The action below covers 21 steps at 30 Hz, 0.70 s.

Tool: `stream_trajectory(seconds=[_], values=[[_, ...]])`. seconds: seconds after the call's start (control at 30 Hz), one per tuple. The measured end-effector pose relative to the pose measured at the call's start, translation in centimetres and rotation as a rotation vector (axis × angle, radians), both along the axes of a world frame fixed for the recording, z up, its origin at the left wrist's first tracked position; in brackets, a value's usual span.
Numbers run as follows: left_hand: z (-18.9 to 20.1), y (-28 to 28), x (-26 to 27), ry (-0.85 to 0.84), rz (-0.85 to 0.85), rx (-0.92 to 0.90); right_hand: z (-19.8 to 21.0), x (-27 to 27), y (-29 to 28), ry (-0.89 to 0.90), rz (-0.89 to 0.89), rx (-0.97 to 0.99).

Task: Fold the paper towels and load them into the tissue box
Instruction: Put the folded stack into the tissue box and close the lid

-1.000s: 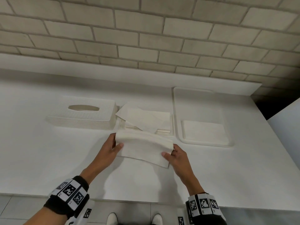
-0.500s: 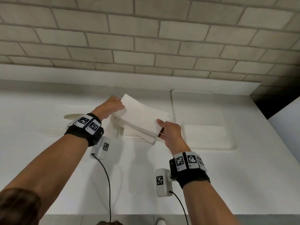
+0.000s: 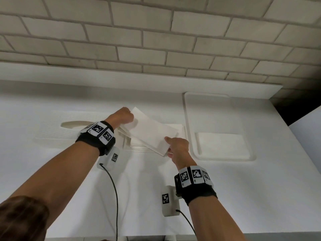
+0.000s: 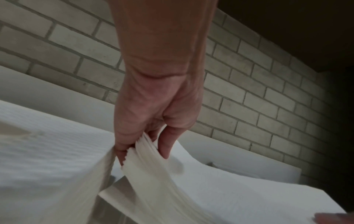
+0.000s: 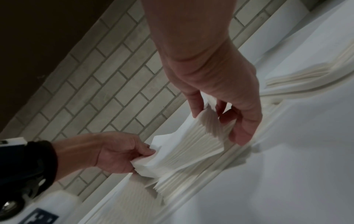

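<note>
Both hands, the left hand point(image 3: 121, 115) and right hand point(image 3: 177, 146), pinch opposite ends of a thick stack of folded white paper towels point(image 3: 152, 133), lifted just beside the white textured tissue box point(image 3: 57, 131); loading seems underway, next needing the box opened.

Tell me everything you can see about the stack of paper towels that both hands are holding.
The stack of paper towels is white, thin folded sheets layered together, edges fanned slightly. It is lifted and tilted, the left end higher, above more towels lying between the tissue box and the tray. The left hand pinches its far left end; the right hand grips its near right corner.
</note>
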<state>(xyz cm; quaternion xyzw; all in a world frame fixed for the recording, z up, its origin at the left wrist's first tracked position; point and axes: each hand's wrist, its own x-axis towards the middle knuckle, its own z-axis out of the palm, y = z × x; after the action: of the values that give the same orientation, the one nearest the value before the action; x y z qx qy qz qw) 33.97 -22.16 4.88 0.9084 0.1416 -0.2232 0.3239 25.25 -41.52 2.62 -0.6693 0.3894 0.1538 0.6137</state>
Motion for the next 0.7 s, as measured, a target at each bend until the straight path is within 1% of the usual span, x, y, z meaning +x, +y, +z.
stream_trajectory(seconds=[0.1, 0.2, 0.37, 0.47, 0.53, 0.6, 0.7], values=[[-0.2, -0.3, 0.1, 0.019, -0.03, 0.062, -0.3, 0.0, 0.1, 0.016, -0.026, 0.054], [0.0, -0.6, 0.0, 0.017, -0.048, 0.097, -0.3, 0.1, -0.1, -0.003, -0.041, 0.059], [1.3, -0.6, 0.2, -0.013, -0.007, 0.044, 0.6, 0.4, -0.5, -0.073, -0.062, 0.109], [2.2, -0.4, 0.4, -0.037, 0.059, -0.02, 2.0, 1.0, -1.7, -0.115, -0.061, 0.128], [2.5, -0.7, 0.3, -0.053, 0.124, -0.05, 3.0, 1.7, -2.9, -0.136, -0.055, 0.087], [2.1, -1.3, -0.2, -0.053, 0.199, -0.104, 3.8, 2.6, -3.7, -0.123, -0.02, 0.013], [0.5, -2.3, -1.0, -0.008, 0.303, -0.219, 4.1, 3.9, -4.5, -0.098, 0.026, -0.063]])
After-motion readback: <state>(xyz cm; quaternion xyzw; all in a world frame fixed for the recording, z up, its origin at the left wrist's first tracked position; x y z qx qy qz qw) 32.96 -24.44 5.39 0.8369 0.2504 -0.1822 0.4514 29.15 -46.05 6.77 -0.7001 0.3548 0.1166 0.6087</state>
